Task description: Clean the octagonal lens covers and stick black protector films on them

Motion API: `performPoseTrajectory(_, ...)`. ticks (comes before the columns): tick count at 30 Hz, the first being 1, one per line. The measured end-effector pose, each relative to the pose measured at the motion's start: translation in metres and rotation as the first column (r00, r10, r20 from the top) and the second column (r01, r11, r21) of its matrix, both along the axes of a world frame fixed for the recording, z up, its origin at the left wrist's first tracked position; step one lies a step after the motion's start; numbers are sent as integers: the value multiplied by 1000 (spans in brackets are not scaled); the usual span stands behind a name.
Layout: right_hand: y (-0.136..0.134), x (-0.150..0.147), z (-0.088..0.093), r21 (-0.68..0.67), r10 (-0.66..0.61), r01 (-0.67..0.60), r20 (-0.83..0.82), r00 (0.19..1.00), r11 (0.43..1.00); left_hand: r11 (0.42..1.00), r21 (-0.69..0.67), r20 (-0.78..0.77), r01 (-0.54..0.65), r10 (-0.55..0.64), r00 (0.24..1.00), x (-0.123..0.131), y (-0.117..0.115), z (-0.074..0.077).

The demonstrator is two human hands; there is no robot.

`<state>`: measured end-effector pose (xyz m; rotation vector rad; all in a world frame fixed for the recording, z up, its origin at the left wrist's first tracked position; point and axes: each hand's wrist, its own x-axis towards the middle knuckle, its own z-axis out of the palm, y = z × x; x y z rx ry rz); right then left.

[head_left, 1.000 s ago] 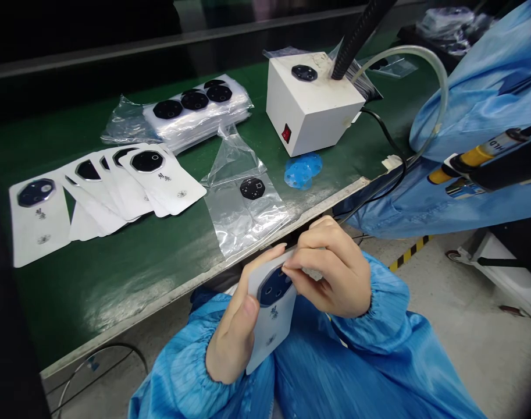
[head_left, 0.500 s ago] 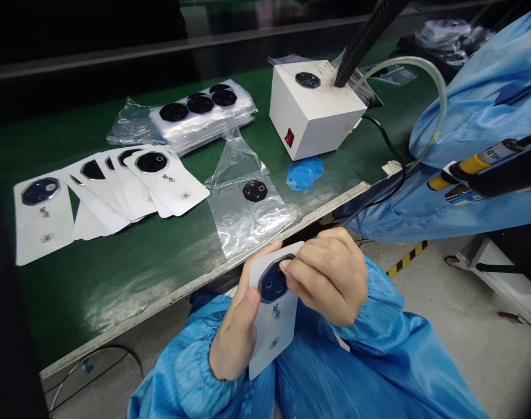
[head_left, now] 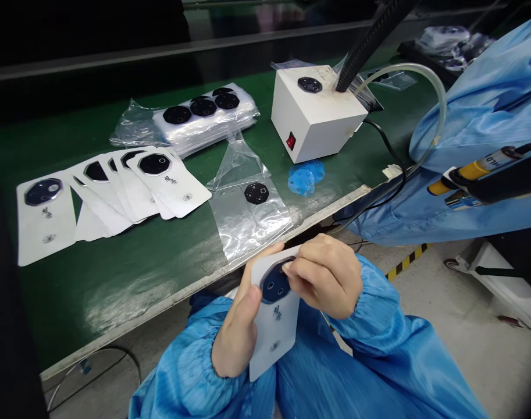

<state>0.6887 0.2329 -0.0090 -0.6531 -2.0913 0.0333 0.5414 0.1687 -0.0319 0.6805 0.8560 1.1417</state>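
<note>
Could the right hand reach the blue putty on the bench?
Probably yes: only the bench edge lies between the right hand and the blue putty, though it touches a white card.

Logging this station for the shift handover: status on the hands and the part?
Left hand grips white card from below. Right hand fingertips on black octagonal lens piece on the card. Clear plastic bag lies on green bench just beyond.
</note>
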Motion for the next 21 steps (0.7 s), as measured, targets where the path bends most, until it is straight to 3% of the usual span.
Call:
performPoseTrajectory(4, -1, 0, 1, 21, -5, 5, 25, 1000, 1000, 1000, -8, 123, 29, -28, 992, -2, 1, 0)
performPoseTrajectory(12, 1, -1, -1, 8, -1, 1, 8, 1000, 1000, 997, -68, 162, 38, -26, 986, 0, 2, -1)
performPoseTrajectory(21, -4, -5, -7, -97, -6, 0, -59, 998, 995, 999, 15, 220, -39, 35, 975, 6, 7, -1)
